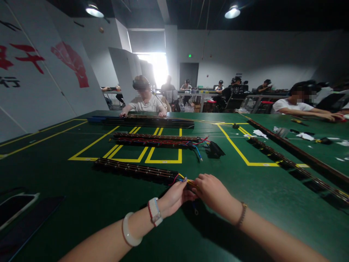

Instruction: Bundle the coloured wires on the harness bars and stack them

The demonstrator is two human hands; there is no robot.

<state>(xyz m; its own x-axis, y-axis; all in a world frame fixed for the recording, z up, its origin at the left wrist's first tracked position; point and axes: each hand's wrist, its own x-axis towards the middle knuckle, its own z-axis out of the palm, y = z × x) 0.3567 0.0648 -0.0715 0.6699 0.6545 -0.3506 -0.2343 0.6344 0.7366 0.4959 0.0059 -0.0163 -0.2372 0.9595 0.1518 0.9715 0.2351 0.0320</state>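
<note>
- Right now, two bare hands meet at one bunch of coloured wires (181, 177): the left hand (174, 199) pinches it between thumb and fingers, the right hand (211, 187) curls its fingers together over it.
- And those wires come out of the right end of one long black strip (136, 170), lying slantwise on the smooth green table (109, 207).
- Just beyond, red and blue leads (200, 143) trail from a wired bundle (155, 140) across yellow tape lines (180, 149).
- Over right, two long, narrow assemblies (291, 167) run diagonally near crumpled white scraps (259, 134).
- Two bright ceiling lamps (94, 11) shine; one person (144, 100) sits opposite, others farther back.
- One smooth, pale bangle (131, 230) circles the left wrist.
</note>
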